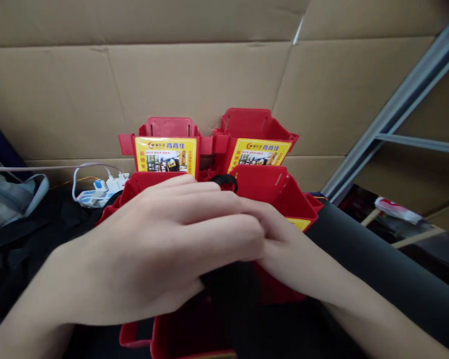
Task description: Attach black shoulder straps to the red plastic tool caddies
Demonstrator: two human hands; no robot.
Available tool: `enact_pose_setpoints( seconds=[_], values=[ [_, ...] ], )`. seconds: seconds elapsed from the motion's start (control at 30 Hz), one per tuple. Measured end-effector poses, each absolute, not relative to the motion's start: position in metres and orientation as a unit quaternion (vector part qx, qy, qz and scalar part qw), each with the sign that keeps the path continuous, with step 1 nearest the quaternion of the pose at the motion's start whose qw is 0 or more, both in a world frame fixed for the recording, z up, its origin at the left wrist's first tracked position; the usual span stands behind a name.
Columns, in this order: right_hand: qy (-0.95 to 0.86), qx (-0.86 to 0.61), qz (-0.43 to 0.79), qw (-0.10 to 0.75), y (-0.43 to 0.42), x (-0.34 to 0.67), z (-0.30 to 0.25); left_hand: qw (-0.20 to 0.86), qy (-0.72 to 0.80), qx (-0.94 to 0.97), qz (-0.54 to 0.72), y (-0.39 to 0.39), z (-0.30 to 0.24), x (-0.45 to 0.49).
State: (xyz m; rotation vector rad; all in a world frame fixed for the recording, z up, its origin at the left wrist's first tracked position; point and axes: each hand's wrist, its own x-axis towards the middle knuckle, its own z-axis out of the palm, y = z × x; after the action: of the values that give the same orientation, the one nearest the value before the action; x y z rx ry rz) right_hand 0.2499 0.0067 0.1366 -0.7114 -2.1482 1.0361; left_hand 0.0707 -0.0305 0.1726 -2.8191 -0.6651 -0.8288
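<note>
My left hand (160, 244) is closed in the middle of the view, its fingers curled over and hiding much of my right hand (275, 224). Both hands meet around a black strap (227, 182); a loop of it shows just above the knuckles, and dark strap-like material hangs below them. The fingertips are hidden. Beneath the hands is a red plastic tool box (136, 335), its inside dark. Behind them stand more red plastic boxes (260, 184), some bearing yellow printed labels (166, 155).
A cardboard wall (194, 85) stands behind the boxes. To the left are a power strip with plugs (101, 192), cables and black fabric (30, 239). A grey metal frame (392, 107) slants along the right side, and a dark surface (374, 254) runs below it.
</note>
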Motion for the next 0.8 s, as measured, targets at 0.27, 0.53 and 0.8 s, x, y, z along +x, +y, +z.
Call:
enact_pose_setpoints(
  seconds=[0.27,0.53,0.8],
  values=[
    [-0.746,-0.301,0.501,0.319,-0.001,0.254,0.147,0.131,-0.289,-0.906,-0.278,-0.022,0.176,0.043],
    [-0.792,-0.234,0.425,0.37,0.0,0.262,0.154,-0.137,-0.346,-0.896,-0.243,-0.017,0.175,0.034],
    [-0.808,-0.161,0.392,0.41,-0.015,0.27,0.155,-0.263,-0.286,-0.902,-0.188,0.007,0.162,0.06]
  ],
)
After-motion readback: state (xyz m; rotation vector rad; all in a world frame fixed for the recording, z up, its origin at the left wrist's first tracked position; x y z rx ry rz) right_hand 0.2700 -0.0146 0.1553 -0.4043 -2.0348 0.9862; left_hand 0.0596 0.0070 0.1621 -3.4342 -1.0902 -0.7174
